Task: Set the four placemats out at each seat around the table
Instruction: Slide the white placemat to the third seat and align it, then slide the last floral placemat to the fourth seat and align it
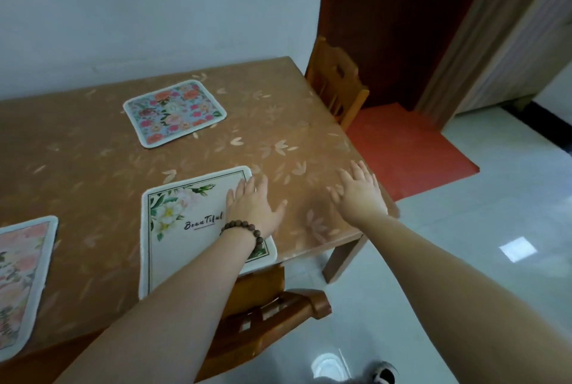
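A wooden chair (266, 309) is tucked in at the near edge of the table (93, 142), just below the white placemat (185, 228) printed with "Beautiful" and flowers, which lies at that edge near the right corner. The left hand (252, 207), a bead bracelet (244, 232) on its wrist, lies flat and open on the mat's right side, fingers spread, gripping nothing. The right hand (360, 194) is open too, palm down over the table's right edge, holding nothing. A pink floral placemat (21, 278) lies at the near left, partly cut off. Farther back, a blue floral placemat (175, 112) sits toward the far edge by the wall. A second chair (337, 83) stands at the far right corner.
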